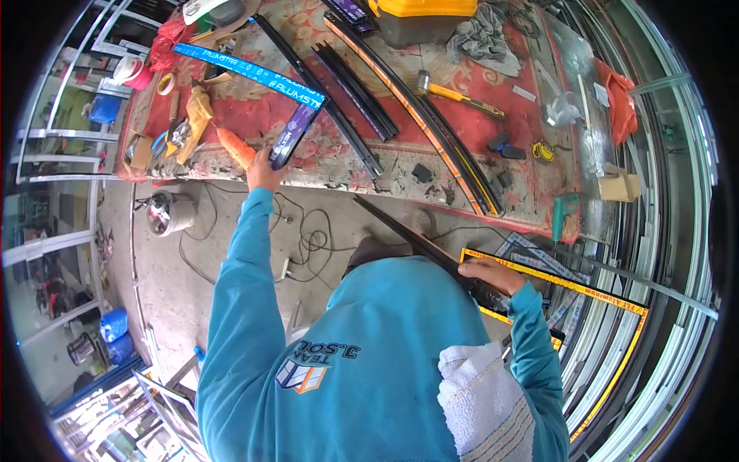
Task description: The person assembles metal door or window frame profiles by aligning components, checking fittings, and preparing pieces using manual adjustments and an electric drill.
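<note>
My left hand [263, 171] is at the table's front edge, its fingers against the lower end of a short purple-wrapped aluminium profile [295, 132]. The fingers look closed on that end, though they are partly hidden. A long blue-wrapped strip [250, 71] meets the profile's upper end. Just left of this hand lies an orange pointed object [233, 146]. My right hand [493, 274], low beside my body, is closed around a long dark aluminium profile [408, 235] that slants up toward the table. Yellow-taped frame pieces [570, 283] lie beneath and beside it.
On the red-covered table [246, 112] are dark profiles [354, 92], an orange-taped profile [416, 108], a hammer [462, 98], a tape measure [543, 151] and a yellow toolbox [423, 9]. Cables [312, 239] and a bucket [169, 214] are on the floor. Metal lengths [677, 231] fill the right side.
</note>
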{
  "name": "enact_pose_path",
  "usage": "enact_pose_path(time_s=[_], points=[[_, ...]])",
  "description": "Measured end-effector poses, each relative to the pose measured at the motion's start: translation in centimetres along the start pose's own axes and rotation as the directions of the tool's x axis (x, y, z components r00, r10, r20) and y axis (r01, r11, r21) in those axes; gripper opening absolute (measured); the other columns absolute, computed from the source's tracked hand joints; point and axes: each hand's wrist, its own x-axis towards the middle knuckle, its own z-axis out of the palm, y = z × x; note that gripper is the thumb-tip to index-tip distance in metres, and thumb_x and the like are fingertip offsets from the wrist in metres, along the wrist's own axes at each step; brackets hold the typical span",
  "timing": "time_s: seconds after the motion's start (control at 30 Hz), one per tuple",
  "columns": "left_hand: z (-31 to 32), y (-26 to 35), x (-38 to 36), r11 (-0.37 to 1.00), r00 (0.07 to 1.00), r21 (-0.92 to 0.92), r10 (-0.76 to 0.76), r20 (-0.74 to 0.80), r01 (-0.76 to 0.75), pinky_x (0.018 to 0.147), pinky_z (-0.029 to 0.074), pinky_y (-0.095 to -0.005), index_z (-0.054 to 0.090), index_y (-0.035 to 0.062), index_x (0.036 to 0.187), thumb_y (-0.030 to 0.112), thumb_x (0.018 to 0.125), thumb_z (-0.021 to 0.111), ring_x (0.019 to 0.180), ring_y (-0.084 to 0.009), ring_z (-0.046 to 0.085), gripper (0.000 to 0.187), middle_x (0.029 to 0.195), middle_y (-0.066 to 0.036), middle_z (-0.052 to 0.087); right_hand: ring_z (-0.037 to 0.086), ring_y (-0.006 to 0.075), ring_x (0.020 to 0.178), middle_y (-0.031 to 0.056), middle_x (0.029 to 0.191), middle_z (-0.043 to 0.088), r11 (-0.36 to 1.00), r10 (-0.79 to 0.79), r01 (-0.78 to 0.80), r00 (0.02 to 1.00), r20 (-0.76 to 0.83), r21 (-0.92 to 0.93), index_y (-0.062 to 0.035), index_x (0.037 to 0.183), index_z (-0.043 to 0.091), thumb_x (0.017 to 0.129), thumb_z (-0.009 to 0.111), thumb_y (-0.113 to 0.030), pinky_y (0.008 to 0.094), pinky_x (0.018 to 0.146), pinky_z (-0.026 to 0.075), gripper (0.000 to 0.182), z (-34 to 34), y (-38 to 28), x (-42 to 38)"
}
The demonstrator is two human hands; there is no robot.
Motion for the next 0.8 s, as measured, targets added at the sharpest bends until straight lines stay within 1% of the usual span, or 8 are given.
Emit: enact_pose_path(time_s=[0.17, 0.23, 0.3, 0.33, 0.4, 0.43, 0.7, 0.8], points=[[-0.1, 0.3, -0.5, 0.997, 0.999, 0.075, -0.025, -0.047, 0.028, 0.098, 0.046, -0.0469, 0.056, 0.0100, 0.134, 0.033, 0.063, 0.088, 0.113, -0.0356, 0.059, 0.082, 0.121, -0.014, 0.063, 0.060, 0.0141, 0.096, 0.0067, 0.103, 0.068, 0.999, 0.044, -0.044, 0.998, 0.054, 0.009, 0.0028, 0.115, 0.068, 0.090, 0.066, -0.051, 0.0249, 0.087, 0.045, 0.060, 0.8, -2.2, 1.8], [-0.7, 0.9, -0.8, 0.999, 0.991, 0.036, -0.014, -0.133, 0.019, 0.095, 0.048, -0.0463, 0.054, 0.0109, 0.136, 0.033, 0.062, 0.088, 0.111, -0.0365, 0.060, 0.084, 0.123, -0.015, 0.061, 0.060, 0.0161, 0.096, 0.0067, 0.100, 0.068, 0.992, 0.003, 0.003, 0.999, 0.049, -0.124, 0.0028, 0.112, 0.068, 0.090, 0.064, -0.052, 0.0268, 0.088, 0.045, 0.059, 1.0, -3.6, 1.7], [-3.2, 0.3, 1.4, 0.882, 0.983, -0.442, 0.106, -0.153, -0.164, 0.091, 0.050, -0.0403, 0.056, 0.0062, 0.132, 0.030, 0.075, 0.084, 0.106, -0.0288, 0.062, 0.068, 0.121, -0.013, 0.062, 0.060, 0.0176, 0.097, 0.0081, 0.101, 0.067, 0.985, -0.058, 0.066, 0.997, 0.049, -0.159, 0.0028, 0.111, 0.068, 0.091, 0.063, -0.052, 0.0283, 0.089, 0.045, 0.058, 0.3, -2.1, 2.9], [-4.3, -0.2, 2.5, 0.702, 0.980, -0.685, 0.110, -0.166, -0.195, 0.090, 0.051, -0.0379, 0.058, 0.0042, 0.129, 0.028, 0.080, 0.082, 0.106, -0.0254, 0.062, 0.059, 0.119, -0.012, 0.064, 0.060, 0.0191, 0.098, 0.0095, 0.103, 0.067, 0.976, -0.116, 0.124, 0.992, 0.049, -0.179, 0.0029, 0.110, 0.068, 0.092, 0.062, -0.052, 0.0298, 0.090, 0.044, 0.058, 0.1, -1.4, 3.2], [-19.9, 6.3, 0.8, 0.903, 0.785, -0.146, 0.261, -0.561, -0.405, 0.081, 0.052, -0.0341, 0.063, 0.0039, 0.118, 0.018, 0.091, 0.067, 0.095, -0.0200, 0.063, 0.031, 0.110, -0.008, 0.066, 0.059, 0.0204, 0.101, 0.0115, 0.105, 0.067, 0.970, -0.105, 0.125, 0.989, 0.104, -0.207, 0.0031, 0.110, 0.068, 0.092, 0.061, -0.052, 0.0310, 0.092, 0.044, 0.058, -0.1, -2.7, 2.8], [-23.8, 4.6, 0.0, 0.915, 0.597, 0.232, 0.392, -0.699, -0.330, 0.072, 0.054, -0.0338, 0.066, 0.0056, 0.112, 0.013, 0.092, 0.059, 0.084, -0.0206, 0.067, 0.022, 0.103, -0.008, 0.069, 0.059, 0.0217, 0.104, 0.0136, 0.108, 0.066, 0.963, -0.094, 0.130, 0.983, 0.161, -0.234, 0.0033, 0.110, 0.068, 0.092, 0.061, -0.052, 0.0322, 0.093, 0.043, 0.059, -0.3, -3.3, 2.9], [-27.6, 3.3, -12.4, 0.957, 0.710, 0.215, 0.290, -0.642, -0.196, 0.076, 0.052, -0.0344, 0.064, 0.0047, 0.115, 0.016, 0.092, 0.059, 0.089, -0.0213, 0.065, 0.026, 0.106, -0.009, 0.067, 0.059, 0.0208, 0.108, 0.0137, 0.111, 0.067, 0.928, -0.197, 0.268, 0.943, 0.269, -0.260, 0.0038, 0.113, 0.067, 0.096, 0.058, -0.042, 0.0330, 0.095, 0.043, 0.049, -1.0, -4.3, 4.8], [-31.0, 8.1, -12.7, 0.948, 0.718, 0.245, 0.316, -0.620, -0.205, 0.077, 0.051, -0.0346, 0.062, 0.0044, 0.116, 0.018, 0.092, 0.059, 0.091, -0.0215, 0.064, 0.028, 0.108, -0.009, 0.066, 0.058, 0.0158, 0.103, 0.0093, 0.109, 0.067, 0.961, -0.103, 0.167, 0.957, 0.271, -0.221, 0.0046, 0.111, 0.068, 0.096, 0.060, -0.041, 0.0305, 0.092, 0.043, 0.049, -0.8, -5.8, 3.8]])
